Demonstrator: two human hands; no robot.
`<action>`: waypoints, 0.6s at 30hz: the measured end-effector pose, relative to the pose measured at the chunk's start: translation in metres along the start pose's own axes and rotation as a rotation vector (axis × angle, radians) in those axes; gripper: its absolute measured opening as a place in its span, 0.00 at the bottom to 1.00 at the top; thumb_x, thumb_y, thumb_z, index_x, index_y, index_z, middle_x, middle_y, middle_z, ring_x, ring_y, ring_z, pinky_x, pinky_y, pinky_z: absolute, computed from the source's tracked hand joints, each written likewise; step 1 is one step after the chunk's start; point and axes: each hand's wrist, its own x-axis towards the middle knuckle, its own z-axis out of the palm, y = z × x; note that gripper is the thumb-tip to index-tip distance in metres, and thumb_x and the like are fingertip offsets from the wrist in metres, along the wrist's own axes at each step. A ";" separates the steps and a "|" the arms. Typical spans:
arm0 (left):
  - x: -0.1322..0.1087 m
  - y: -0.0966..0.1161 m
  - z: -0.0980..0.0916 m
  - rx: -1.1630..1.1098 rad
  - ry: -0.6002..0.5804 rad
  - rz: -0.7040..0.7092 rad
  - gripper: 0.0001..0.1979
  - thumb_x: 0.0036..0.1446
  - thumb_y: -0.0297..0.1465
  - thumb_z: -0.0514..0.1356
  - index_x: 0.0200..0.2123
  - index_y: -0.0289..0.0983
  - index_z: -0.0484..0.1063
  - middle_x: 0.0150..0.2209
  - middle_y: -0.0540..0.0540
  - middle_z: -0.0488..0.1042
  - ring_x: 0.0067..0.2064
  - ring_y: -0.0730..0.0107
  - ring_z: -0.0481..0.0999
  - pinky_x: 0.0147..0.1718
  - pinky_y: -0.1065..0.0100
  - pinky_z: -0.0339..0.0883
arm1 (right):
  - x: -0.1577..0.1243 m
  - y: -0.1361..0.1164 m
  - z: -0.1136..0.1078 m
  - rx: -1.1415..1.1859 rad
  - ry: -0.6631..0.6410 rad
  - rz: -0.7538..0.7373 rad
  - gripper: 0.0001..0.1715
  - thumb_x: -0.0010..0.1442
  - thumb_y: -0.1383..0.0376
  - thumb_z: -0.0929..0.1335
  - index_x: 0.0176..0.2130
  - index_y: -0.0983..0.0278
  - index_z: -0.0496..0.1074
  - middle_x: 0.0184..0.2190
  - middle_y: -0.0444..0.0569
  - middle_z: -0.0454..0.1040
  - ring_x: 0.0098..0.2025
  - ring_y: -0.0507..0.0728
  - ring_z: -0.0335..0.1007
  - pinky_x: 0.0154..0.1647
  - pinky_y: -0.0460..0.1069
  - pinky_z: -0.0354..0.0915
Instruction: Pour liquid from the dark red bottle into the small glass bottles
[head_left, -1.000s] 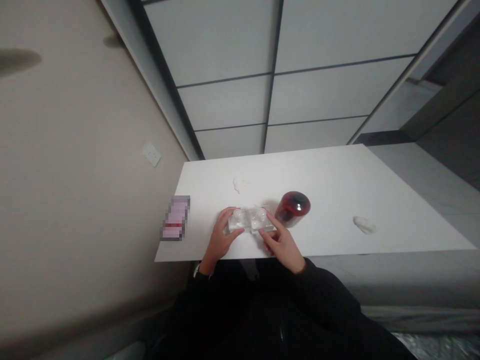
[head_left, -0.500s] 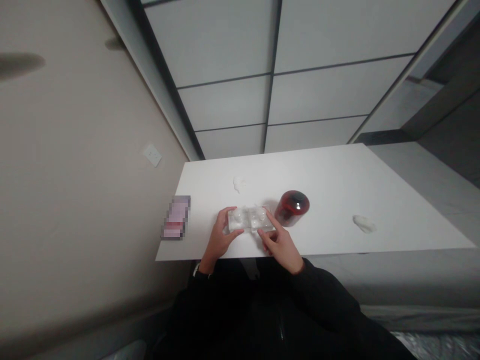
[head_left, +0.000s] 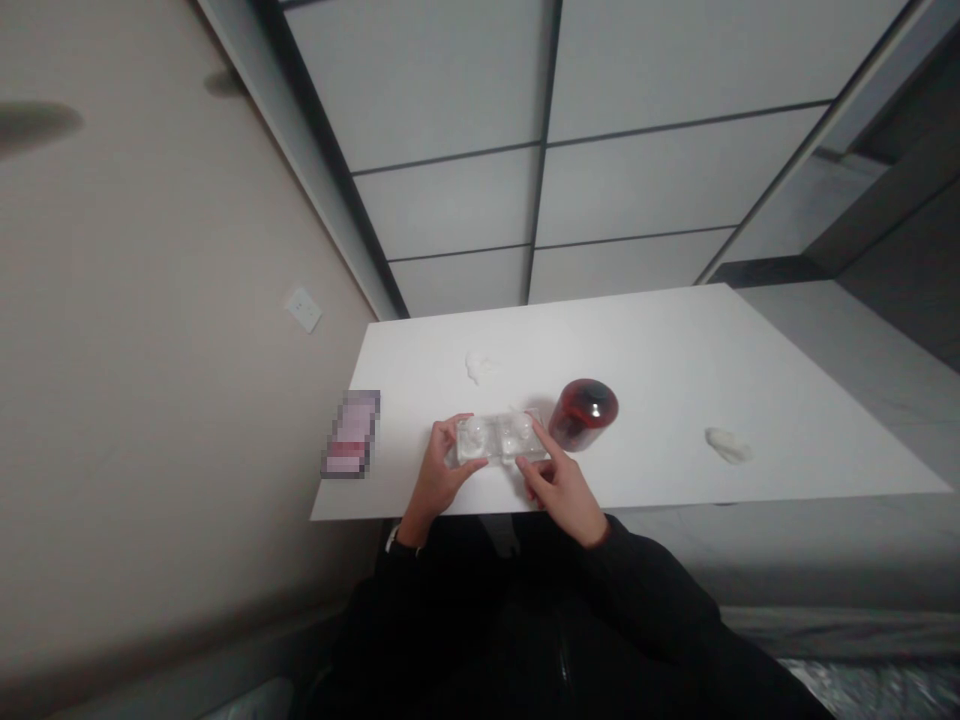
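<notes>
A clear plastic box (head_left: pixel 496 438) with rounded see-through or whitish shapes inside lies in front of me, just over the table's near side. My left hand (head_left: pixel 441 468) grips its left end, fingers behind and thumb along the front edge. At the right end, my right hand (head_left: pixel 559 485) has its index finger on the top and its thumb at the front edge; the other fingers curl under. What exactly the box contains is too small to tell. Close behind my right hand stands a shiny dark-red rounded container (head_left: pixel 585 412).
The white table (head_left: pixel 660 360) carries a crumpled whitish piece (head_left: pixel 727 446) on the right and a thin clear-white scrap (head_left: pixel 477 366) behind the box. A pink, blurred-out flat item (head_left: pixel 352 435) lies at the left edge. A wall with a socket (head_left: pixel 304 309) rises at left.
Hardly anything differs. Both hands keep their places on the clear plastic box, and the whole view has shifted very slightly.
</notes>
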 end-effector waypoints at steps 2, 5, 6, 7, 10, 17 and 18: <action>-0.001 0.002 0.000 0.008 -0.022 0.020 0.30 0.56 0.40 0.73 0.56 0.42 0.64 0.65 0.35 0.69 0.68 0.50 0.69 0.69 0.45 0.61 | 0.000 0.000 0.000 -0.010 0.002 0.001 0.52 0.66 0.44 0.66 0.76 0.65 0.51 0.17 0.36 0.68 0.19 0.53 0.63 0.24 0.47 0.64; -0.004 0.012 0.000 0.117 -0.015 0.095 0.37 0.60 0.41 0.70 0.67 0.43 0.60 0.71 0.36 0.63 0.73 0.50 0.62 0.73 0.45 0.54 | 0.000 0.002 -0.001 -0.032 0.004 -0.010 0.51 0.67 0.44 0.66 0.76 0.64 0.51 0.18 0.36 0.69 0.19 0.53 0.64 0.24 0.46 0.65; -0.005 0.017 0.001 0.173 0.003 0.127 0.37 0.62 0.41 0.68 0.70 0.43 0.58 0.72 0.36 0.61 0.74 0.50 0.60 0.74 0.45 0.52 | 0.000 0.003 -0.001 -0.040 0.001 -0.017 0.50 0.67 0.45 0.66 0.76 0.63 0.51 0.18 0.36 0.69 0.20 0.53 0.64 0.24 0.46 0.65; -0.004 0.024 0.001 0.233 0.020 0.161 0.35 0.64 0.40 0.66 0.70 0.43 0.58 0.72 0.37 0.61 0.75 0.51 0.59 0.74 0.45 0.51 | 0.000 0.004 -0.001 -0.046 -0.003 -0.024 0.49 0.68 0.46 0.66 0.76 0.63 0.51 0.18 0.36 0.69 0.20 0.53 0.65 0.25 0.46 0.65; 0.001 0.043 0.004 0.391 0.016 0.222 0.29 0.67 0.33 0.62 0.69 0.43 0.62 0.64 0.40 0.73 0.68 0.55 0.69 0.70 0.47 0.59 | 0.001 0.005 -0.002 -0.053 -0.007 -0.043 0.46 0.68 0.47 0.66 0.76 0.62 0.53 0.18 0.36 0.70 0.20 0.53 0.65 0.25 0.46 0.64; 0.017 0.068 0.003 0.323 0.159 0.189 0.22 0.64 0.33 0.67 0.60 0.42 0.71 0.53 0.42 0.80 0.56 0.57 0.81 0.60 0.54 0.74 | 0.001 0.004 -0.003 -0.068 -0.017 -0.050 0.45 0.69 0.49 0.65 0.76 0.62 0.53 0.18 0.37 0.70 0.21 0.53 0.65 0.26 0.46 0.64; 0.017 0.070 0.002 0.323 0.176 0.196 0.20 0.65 0.33 0.66 0.59 0.42 0.73 0.54 0.42 0.80 0.57 0.57 0.81 0.59 0.54 0.74 | 0.001 0.005 -0.003 -0.074 -0.016 -0.051 0.44 0.69 0.50 0.65 0.76 0.63 0.54 0.19 0.37 0.70 0.21 0.53 0.65 0.26 0.46 0.65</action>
